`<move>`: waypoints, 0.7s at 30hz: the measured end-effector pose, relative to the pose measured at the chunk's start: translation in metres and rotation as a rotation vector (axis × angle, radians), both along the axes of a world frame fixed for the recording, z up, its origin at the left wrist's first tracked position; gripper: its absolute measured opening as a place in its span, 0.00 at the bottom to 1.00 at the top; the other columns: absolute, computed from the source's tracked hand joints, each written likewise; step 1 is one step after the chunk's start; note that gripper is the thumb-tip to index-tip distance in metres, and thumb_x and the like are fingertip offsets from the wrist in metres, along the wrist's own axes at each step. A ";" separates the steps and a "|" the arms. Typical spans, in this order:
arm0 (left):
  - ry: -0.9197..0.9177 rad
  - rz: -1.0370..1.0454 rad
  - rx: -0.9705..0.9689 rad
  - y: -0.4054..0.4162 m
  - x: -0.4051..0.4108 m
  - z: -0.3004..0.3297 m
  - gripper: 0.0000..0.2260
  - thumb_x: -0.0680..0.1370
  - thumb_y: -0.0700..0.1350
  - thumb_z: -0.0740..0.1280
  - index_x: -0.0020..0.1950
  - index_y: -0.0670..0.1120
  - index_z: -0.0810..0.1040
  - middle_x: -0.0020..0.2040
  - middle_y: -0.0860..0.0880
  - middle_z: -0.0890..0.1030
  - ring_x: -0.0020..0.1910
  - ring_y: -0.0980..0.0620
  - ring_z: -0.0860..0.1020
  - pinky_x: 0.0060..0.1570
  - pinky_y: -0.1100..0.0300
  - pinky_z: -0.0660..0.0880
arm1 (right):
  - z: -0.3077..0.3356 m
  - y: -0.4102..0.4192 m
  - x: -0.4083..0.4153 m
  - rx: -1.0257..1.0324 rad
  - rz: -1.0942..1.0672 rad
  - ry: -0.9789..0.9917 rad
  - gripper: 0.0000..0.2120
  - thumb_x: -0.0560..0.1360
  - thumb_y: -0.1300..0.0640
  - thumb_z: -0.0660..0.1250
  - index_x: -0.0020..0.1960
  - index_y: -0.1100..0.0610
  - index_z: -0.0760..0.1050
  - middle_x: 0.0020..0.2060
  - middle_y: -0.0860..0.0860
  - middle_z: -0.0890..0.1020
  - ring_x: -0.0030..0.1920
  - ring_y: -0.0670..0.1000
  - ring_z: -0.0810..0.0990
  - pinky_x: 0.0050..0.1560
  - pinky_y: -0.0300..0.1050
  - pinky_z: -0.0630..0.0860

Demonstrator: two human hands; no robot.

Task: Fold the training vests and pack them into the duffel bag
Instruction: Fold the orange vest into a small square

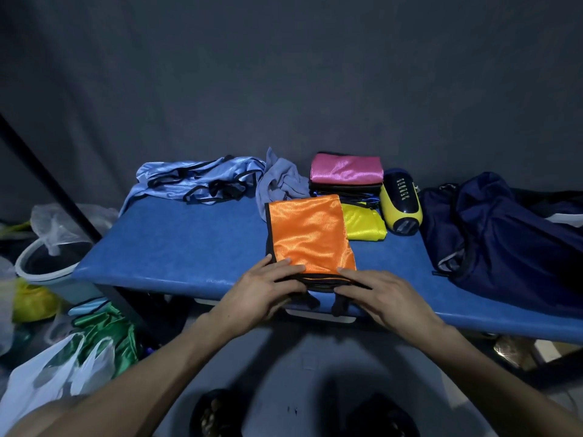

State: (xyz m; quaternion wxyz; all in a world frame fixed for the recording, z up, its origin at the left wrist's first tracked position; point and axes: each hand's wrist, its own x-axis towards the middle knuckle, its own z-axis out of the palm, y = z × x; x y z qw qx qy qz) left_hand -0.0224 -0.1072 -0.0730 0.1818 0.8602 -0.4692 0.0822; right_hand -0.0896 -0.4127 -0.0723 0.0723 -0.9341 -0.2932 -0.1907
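Observation:
A folded orange vest (310, 234) with black trim lies on the blue table (176, 244) near its front edge. My left hand (265, 291) grips the vest's near left corner, and my right hand (383, 294) grips the near right edge; black straps hang below. Behind it sit a folded yellow vest (364, 225) and a pink vest (345, 168) on top of a dark folded stack. Unfolded light blue vests (195, 179) lie at the back left. The dark navy duffel bag (498, 228) slumps at the table's right end.
A grey cloth (280, 181) is bunched beside the pink stack. A yellow and black speaker (400, 203) lies by the bag. On the floor at left are a bucket (47, 266), plastic bags (41, 383) and green fabric (107, 335).

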 end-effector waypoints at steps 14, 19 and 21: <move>0.395 0.047 -0.247 -0.006 -0.003 0.023 0.03 0.82 0.53 0.67 0.54 0.57 0.78 0.62 0.62 0.74 0.58 0.58 0.77 0.54 0.55 0.75 | 0.021 0.006 -0.002 0.491 -0.013 0.361 0.10 0.78 0.47 0.72 0.48 0.54 0.81 0.50 0.41 0.79 0.53 0.48 0.79 0.53 0.39 0.74; 0.404 0.146 -0.327 -0.011 -0.003 0.027 0.03 0.82 0.50 0.67 0.49 0.55 0.76 0.44 0.57 0.76 0.44 0.55 0.76 0.43 0.57 0.72 | 0.030 0.010 0.003 0.632 -0.081 0.563 0.09 0.79 0.49 0.71 0.40 0.48 0.77 0.36 0.47 0.77 0.38 0.47 0.76 0.40 0.44 0.70; 0.412 0.203 -0.334 -0.015 -0.004 0.029 0.04 0.82 0.49 0.67 0.47 0.56 0.76 0.41 0.58 0.77 0.42 0.55 0.76 0.42 0.58 0.72 | 0.029 0.012 0.008 0.669 -0.115 0.595 0.13 0.81 0.49 0.69 0.40 0.51 0.76 0.35 0.53 0.75 0.36 0.48 0.72 0.39 0.46 0.67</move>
